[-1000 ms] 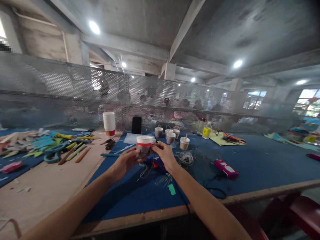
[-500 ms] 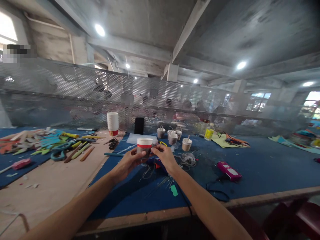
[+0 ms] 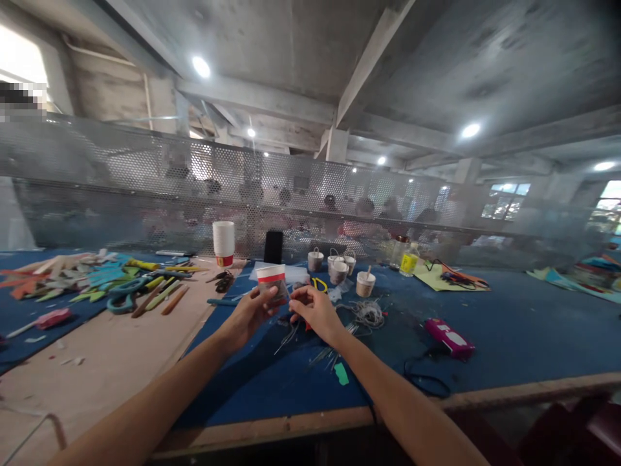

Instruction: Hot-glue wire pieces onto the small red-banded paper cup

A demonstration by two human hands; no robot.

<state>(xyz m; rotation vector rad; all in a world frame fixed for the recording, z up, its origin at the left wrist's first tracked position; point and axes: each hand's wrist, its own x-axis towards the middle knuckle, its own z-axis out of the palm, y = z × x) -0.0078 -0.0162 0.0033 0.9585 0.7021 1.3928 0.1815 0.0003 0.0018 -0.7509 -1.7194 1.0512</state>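
Cup (image 3: 272, 282), white with a red band, sits tilted in the left hand (image 3: 252, 310), held up over the blue mat (image 3: 509, 323) in front of the person, its mouth leaning away to the left; the left fingers are curled round its lower wall from below, which looks like a way to turn its side toward the right hand. The right hand (image 3: 313, 309) is just beside the cup, its fingers bent and pinched close together near the cup's base (whether they grip anything small cannot be told). Largest around them is the mesh screen (image 3: 121, 194) along the back of the bench, with people dim behind it. On the bare board (image 3: 111, 362) to the left lie tools (image 3: 136, 294) and a cup stack (image 3: 224, 243). Nearer, small cups (image 3: 339, 268) with wire handles stand beyond the hands, a wire coil (image 3: 367, 312) and a pink box (image 3: 449, 336) lie to the right, and loose wires (image 3: 320, 353) are strewn under the wrists.
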